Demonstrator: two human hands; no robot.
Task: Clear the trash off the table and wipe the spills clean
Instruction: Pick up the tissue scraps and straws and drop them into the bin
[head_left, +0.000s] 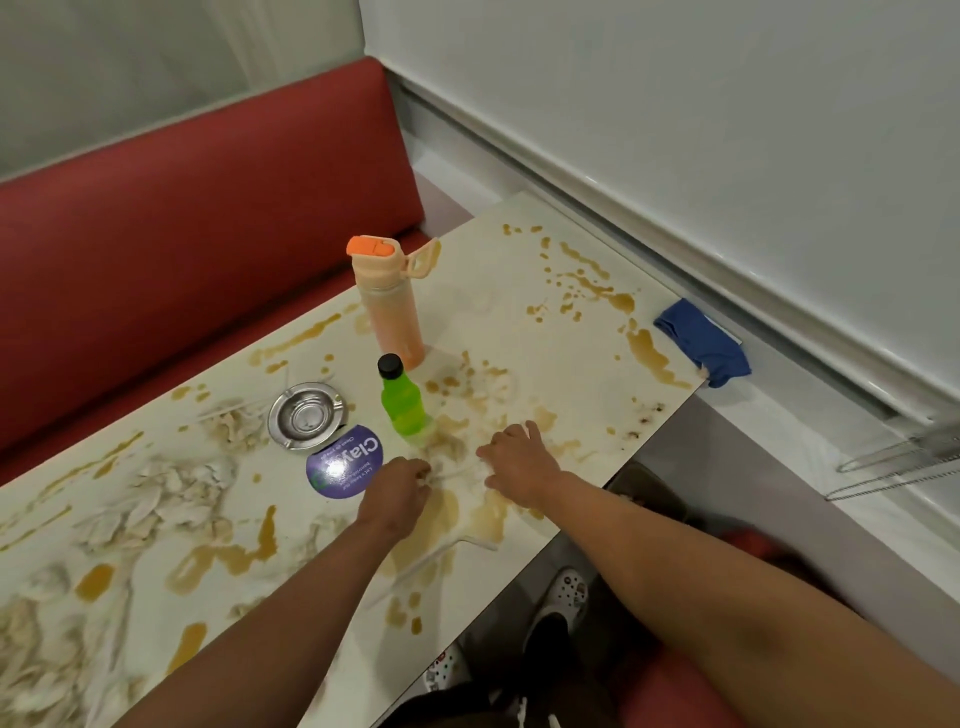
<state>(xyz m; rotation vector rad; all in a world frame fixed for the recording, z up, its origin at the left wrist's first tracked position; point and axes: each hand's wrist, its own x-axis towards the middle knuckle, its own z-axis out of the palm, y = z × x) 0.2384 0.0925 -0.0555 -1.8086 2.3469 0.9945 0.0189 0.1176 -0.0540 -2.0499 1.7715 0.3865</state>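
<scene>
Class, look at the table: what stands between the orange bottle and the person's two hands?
In the head view, a small green bottle stands between the orange bottle and the hands, amid brown spills.

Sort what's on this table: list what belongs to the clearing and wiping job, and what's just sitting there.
Job:
soggy white tissue scraps
brown liquid spills
blue folded cloth
left hand, right hand, both on wet tissue

Just there:
orange lidded water bottle
green bottle, black cap
round metal ashtray
purple round card
</scene>
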